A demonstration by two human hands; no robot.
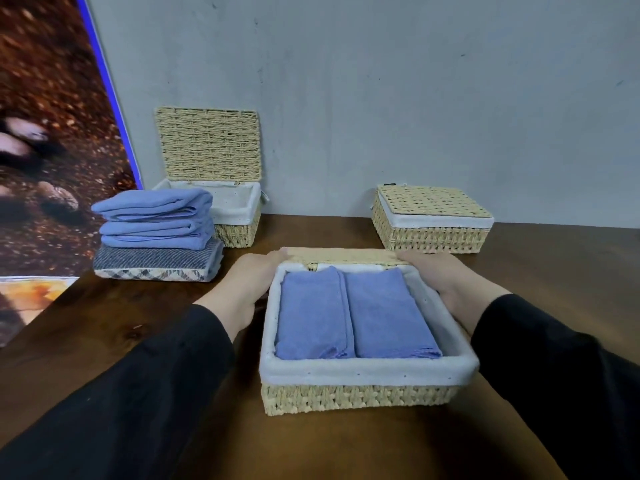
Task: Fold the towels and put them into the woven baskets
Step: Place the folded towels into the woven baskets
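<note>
near basket: woven basket (360,398) sits at the near middle of the table (145,306), white cloth liner folded over the rim, pale chunky straw-like weave on the sides. Its lid looks flipped back at the far edge, only a strip of it shows.

what's in it: two blue towels (353,315) folded into long rectangles, lying flat side by side and touching, filling the bottom. Soft terry-looking nap, slightly ragged at the near ends.

left hand: left hand (251,280) is against the left side of the basket near the far corner, fingers wrapped on the rim/lid area, so gripping it I'd say.

right hand: right hand (441,277) mirrors it on the right side, fingers curled over the far right corner. Both sleeves black.

done so far: looks like this basket is loaded. The shut basket (433,220) at the far right has its lid down, can't see what's inside.

still to go: towel stack (156,233) at the far left, a few blue ones folded on top of a grey twill towel with a plaid border. The open basket (235,216) just behind it, lid up against the wall, shows no towels from here.

my guess: roughly halfway, closing this lid seems next.
</note>
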